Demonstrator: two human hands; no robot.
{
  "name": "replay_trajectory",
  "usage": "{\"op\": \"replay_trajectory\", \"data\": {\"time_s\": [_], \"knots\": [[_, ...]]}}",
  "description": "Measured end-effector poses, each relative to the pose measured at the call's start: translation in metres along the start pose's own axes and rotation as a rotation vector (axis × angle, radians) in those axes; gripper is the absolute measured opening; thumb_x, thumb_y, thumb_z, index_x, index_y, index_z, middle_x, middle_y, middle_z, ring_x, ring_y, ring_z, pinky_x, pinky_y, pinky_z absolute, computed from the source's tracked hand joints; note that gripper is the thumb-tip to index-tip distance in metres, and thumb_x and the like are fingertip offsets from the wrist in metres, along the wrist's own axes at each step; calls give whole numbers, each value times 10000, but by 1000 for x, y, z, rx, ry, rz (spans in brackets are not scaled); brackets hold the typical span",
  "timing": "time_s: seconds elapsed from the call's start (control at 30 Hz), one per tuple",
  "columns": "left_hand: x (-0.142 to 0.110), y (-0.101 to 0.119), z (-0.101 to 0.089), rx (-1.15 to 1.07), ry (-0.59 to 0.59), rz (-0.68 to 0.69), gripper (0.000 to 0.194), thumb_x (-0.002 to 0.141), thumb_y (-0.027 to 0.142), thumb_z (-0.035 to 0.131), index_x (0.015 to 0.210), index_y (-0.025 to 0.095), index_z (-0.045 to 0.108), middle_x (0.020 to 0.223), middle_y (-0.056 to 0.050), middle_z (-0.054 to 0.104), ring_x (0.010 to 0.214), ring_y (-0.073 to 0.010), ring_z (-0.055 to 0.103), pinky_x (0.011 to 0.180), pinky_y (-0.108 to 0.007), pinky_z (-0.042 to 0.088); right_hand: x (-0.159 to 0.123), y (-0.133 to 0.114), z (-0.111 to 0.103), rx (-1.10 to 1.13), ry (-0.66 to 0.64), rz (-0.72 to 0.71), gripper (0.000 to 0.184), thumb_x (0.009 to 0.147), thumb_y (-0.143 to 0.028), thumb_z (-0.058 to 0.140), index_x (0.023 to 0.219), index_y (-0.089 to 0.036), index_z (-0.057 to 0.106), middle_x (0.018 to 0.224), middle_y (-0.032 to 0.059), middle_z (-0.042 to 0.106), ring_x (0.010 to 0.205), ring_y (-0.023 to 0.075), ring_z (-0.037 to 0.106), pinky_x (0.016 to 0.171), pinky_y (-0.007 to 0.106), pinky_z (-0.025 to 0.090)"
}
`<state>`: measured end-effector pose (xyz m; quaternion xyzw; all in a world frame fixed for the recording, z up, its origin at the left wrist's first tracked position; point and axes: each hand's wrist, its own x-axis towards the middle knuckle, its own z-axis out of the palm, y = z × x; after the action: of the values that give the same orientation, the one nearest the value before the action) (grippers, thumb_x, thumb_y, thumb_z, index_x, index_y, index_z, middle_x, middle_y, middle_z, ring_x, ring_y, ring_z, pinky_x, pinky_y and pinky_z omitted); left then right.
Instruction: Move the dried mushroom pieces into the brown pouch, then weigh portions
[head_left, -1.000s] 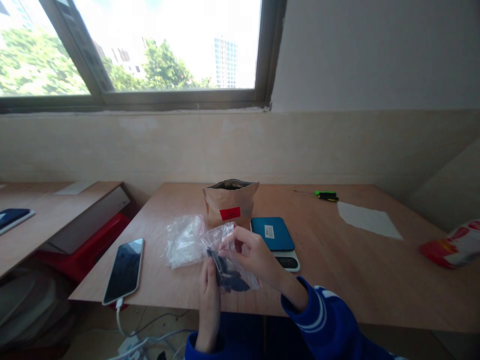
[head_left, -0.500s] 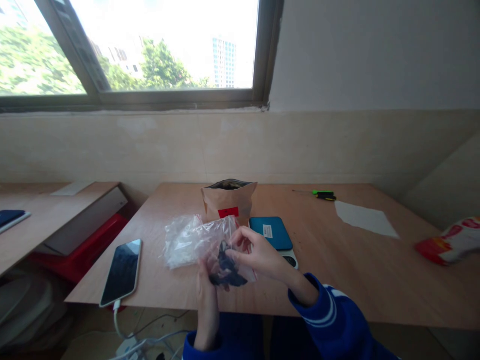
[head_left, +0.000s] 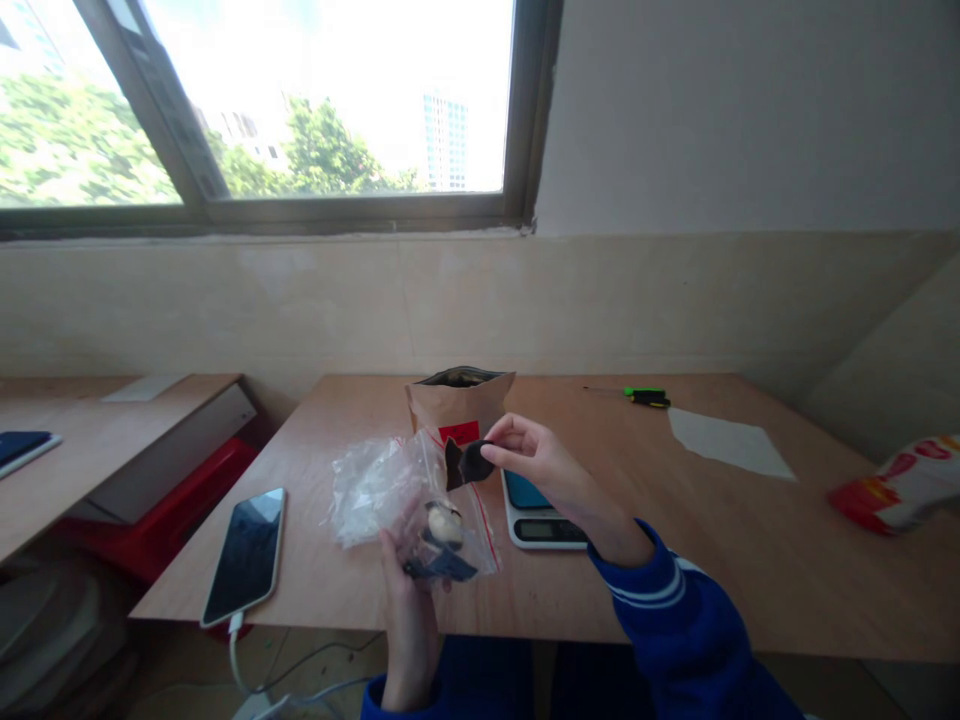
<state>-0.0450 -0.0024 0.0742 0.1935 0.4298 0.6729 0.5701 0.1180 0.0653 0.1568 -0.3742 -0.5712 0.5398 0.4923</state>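
My left hand point(head_left: 409, 590) grips the lower left of a clear zip bag point(head_left: 480, 520) with a red seal line. Inside the bag lie a dark, bluish-black piece point(head_left: 442, 568) and a pale, rounded lump point(head_left: 444, 524). My right hand point(head_left: 532, 455) pinches a dark, thin, irregular piece point(head_left: 469, 464) between thumb and fingers, above the bag's opening. What the piece is cannot be made out. Under the right hand stands a kitchen scale point(head_left: 546, 530) with a blue top and a small display. Behind the zip bag is an open brown paper pouch point(head_left: 457, 400) with a red label.
Several clear plastic bags point(head_left: 367, 490) are heaped left of the held bag. A phone point(head_left: 246, 555) with a charging cable lies at the left table edge. Screwdrivers point(head_left: 646, 397), a white sheet point(head_left: 727, 442) and a red-and-white packet point(head_left: 900, 485) are on the right.
My right hand has risen out of the bag, with a dark piece in its fingers. The pale lump in the bag and the scale's display now show.
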Motion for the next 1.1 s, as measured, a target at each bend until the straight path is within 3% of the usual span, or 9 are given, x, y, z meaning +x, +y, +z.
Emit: {"op": "replay_trajectory", "data": {"time_s": [0.13, 0.3, 0.47, 0.7, 0.97, 1.1], "knots": [[2, 2, -9, -37, 39, 30, 664, 805, 660, 530, 1268, 189, 599, 916, -70, 720, 598, -121, 591, 446, -191, 387, 19, -18, -16, 11, 103, -51, 341, 683, -417, 776, 843, -193, 575, 804, 2, 684, 729, 131, 653, 685, 266, 527], [3, 5, -13, -49, 38, 40, 658, 814, 650, 525, 1287, 197, 582, 900, -69, 719, 626, -134, 614, 469, -195, 405, 72, -43, -35, -118, 184, -254, 364, 695, -429, 754, 874, -187, 549, 788, 13, 696, 737, 147, 662, 685, 280, 522], [4, 7, -13, -39, 56, 55, 684, 803, 659, 526, 1300, 192, 568, 840, -53, 718, 573, -124, 591, 437, -194, 374, 110, -40, -38, -351, 162, -349, 271, 719, -347, 724, 834, -189, 536, 764, 21, 680, 753, 167, 665, 702, 299, 519], [6, 7, -18, -37, 52, 51, 701, 782, 671, 548, 1288, 187, 580, 806, -38, 705, 544, -115, 563, 414, -196, 348, 106, -26, -38, -579, 14, -373, 143, 771, -282, 653, 837, -171, 592, 814, 32, 666, 743, 148, 634, 695, 285, 516], [7, 5, -17, -59, 25, 33, 680, 770, 663, 575, 1254, 186, 610, 843, -43, 708, 556, -111, 558, 426, -195, 375, 106, -30, -37, -685, 78, -410, 143, 800, -241, 640, 923, -173, 614, 883, 35, 682, 823, 160, 635, 730, 288, 489], [7, 6, -16, -74, 28, 31, 691, 755, 664, 592, 1264, 196, 603, 842, -36, 705, 553, -108, 545, 428, -196, 380, 104, -20, -40, -840, 79, -470, 133, 848, -261, 611, 951, -183, 640, 977, 53, 679, 956, 187, 608, 846, 331, 467]]}}
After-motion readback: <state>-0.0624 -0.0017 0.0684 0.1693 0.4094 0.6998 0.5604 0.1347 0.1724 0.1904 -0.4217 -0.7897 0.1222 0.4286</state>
